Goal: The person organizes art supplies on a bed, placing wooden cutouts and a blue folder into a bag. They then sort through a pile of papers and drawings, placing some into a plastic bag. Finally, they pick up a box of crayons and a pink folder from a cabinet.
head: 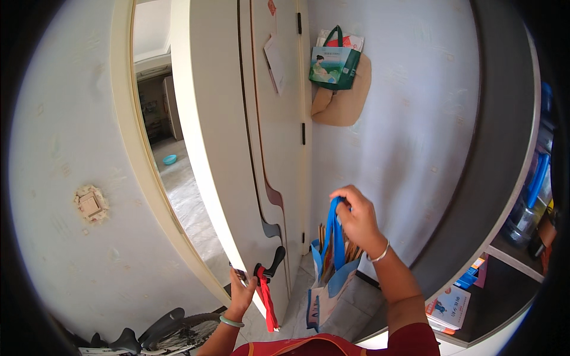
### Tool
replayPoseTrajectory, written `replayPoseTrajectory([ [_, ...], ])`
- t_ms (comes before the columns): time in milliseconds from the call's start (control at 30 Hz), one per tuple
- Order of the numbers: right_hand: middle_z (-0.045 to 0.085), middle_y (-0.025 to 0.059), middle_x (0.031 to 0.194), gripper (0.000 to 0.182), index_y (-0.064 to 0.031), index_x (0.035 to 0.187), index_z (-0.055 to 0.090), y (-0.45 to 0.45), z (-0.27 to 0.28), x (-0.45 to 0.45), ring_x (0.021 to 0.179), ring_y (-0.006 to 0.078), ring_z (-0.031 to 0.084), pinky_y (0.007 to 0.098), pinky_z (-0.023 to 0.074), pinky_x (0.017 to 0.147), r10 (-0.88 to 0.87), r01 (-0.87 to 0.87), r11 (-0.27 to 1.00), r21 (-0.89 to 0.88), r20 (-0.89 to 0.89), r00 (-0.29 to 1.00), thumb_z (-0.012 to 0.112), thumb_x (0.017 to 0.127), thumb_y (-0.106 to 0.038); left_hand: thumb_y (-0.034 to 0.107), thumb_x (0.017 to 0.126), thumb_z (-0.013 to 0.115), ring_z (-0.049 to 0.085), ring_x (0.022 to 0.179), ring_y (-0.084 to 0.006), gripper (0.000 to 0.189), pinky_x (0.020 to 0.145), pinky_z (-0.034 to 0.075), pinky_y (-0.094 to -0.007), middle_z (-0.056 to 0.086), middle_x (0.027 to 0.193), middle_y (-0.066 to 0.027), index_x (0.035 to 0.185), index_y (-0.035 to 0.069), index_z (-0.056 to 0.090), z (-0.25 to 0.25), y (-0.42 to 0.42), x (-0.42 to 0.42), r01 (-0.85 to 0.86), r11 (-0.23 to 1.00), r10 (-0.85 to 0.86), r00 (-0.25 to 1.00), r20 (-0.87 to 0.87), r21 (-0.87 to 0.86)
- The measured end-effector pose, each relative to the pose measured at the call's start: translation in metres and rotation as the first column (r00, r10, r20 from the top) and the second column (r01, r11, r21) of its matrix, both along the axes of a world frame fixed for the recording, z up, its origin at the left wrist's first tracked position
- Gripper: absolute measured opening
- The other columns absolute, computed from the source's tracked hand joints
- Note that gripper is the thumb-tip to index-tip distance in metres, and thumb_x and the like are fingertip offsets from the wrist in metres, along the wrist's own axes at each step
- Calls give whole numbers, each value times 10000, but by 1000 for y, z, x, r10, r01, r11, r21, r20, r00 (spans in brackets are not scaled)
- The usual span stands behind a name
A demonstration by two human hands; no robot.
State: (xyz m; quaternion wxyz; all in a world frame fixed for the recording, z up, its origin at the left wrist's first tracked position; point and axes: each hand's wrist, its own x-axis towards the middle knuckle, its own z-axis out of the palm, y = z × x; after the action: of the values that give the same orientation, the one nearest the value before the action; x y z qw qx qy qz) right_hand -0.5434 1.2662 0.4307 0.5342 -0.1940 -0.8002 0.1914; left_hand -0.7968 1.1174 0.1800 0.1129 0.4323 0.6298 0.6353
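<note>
My right hand (356,218) grips the blue strap handles (335,236) of a blue and white shopping bag (331,293). The bag hangs open-topped over the floor tiles, and thin brown and tan pieces stick up out of it; what they are I cannot tell. My left hand (242,291) holds the edge of a pale door (227,147) beside its latch, with the thumb on the near face. Close to those fingers is a black lever handle (272,264), with a red cloth strip (267,302) tied around its base.
A green carrier bag (334,66) hangs over brown cardboard (352,102) on the wall behind the door. At right, a dark shelf unit (494,293) holds books (449,307) and a large water bottle (525,213). A bicycle (169,329) stands lower left. Through the doorway lies a turquoise basin (169,159).
</note>
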Motion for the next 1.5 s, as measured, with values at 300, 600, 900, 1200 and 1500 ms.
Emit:
replayPoseTrajectory([
  [300,569,2,771,129,-42,927,568,128,113,-33,655,57,536,205,454,582,341,-353,932,-83,-129,931,485,836,-3,55,772,591,201,1307,-300,896,1055,218,-379,136,1421,-220,1398,-21,-47,109,6,-15,12,986,34,964,-263,169],
  [600,617,45,750,154,-26,945,594,218,272,-109,623,100,587,226,492,583,240,-226,943,245,-28,970,531,829,-105,61,713,581,169,1335,-376,709,1065,171,-468,170,1418,-243,1348,-20,275,322,55,21,-137,887,454,437,-777,441],
  [900,655,99,801,208,-20,930,649,292,386,-184,682,163,653,255,532,618,297,-197,866,461,-155,942,580,786,-153,129,794,664,392,1221,-379,815,933,429,-431,289,1352,-292,1360,-43,104,395,217,54,48,994,-5,925,-381,103],
  [1200,649,129,757,192,0,865,647,312,449,-226,681,188,657,275,540,623,346,-208,832,515,-188,919,536,777,-128,144,865,549,645,849,-289,340,756,534,-347,599,997,-232,1115,-75,474,452,254,21,-300,938,345,849,-401,172],
  [1500,624,143,648,201,43,695,624,313,485,-255,581,224,627,303,508,543,312,-254,861,440,-65,948,524,708,-131,134,863,528,653,804,-275,362,726,542,-340,606,972,-230,1137,-93,467,480,244,35,-299,904,410,806,-427,305],
])
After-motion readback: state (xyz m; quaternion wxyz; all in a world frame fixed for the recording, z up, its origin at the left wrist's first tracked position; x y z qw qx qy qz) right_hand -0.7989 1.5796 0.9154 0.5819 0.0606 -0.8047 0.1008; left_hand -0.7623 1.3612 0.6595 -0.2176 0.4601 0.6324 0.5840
